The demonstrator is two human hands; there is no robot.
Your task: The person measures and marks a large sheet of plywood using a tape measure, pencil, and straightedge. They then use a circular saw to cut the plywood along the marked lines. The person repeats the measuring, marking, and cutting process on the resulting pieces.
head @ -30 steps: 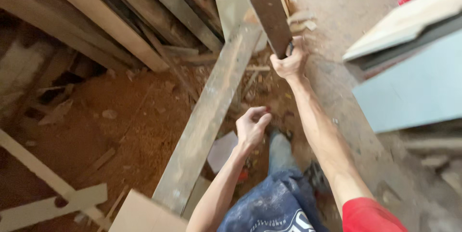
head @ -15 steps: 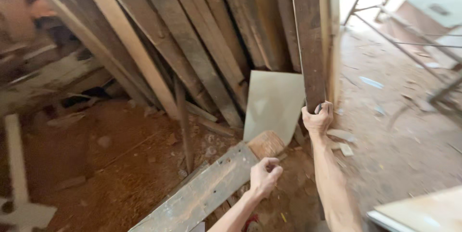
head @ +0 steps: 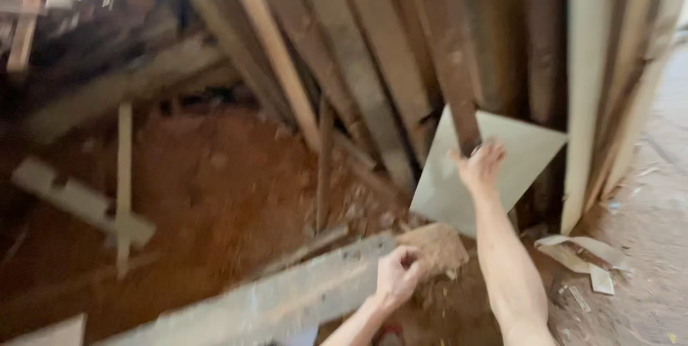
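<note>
Item one: my right hand [head: 479, 167], arm stretched forward and up, closed around the lower end of a dark upright plank [head: 450, 59] that leans into a stack of leaning boards [head: 344, 66]. The fingers wrap the plank's bottom edge; the frame is blurred, so I cannot make out each finger. Item two: my left hand [head: 396, 274], lower and nearer to me, curled shut on the far end of a long grey board [head: 287, 296] that lies low and runs from lower left up toward the middle of the view; the rough, sawdust-caked end of that board [head: 437, 245] sits just beyond the knuckles. Item three: a pale square panel [head: 516, 167], set on one corner like a diamond, propped against the stack directly behind the right hand and the dark plank. Item four: a light cream upright board [head: 584, 102] just right of the panel, standing against more timber. Item five: reddish-brown sawdust floor [head: 215, 181] to the left, with a thin pale strip [head: 123, 174] standing crosswise over a short whitish batten [head: 79, 202]. Item six: torn pale scraps [head: 580, 253] on the ground at the foot of the cream board, near my right forearm.
</note>
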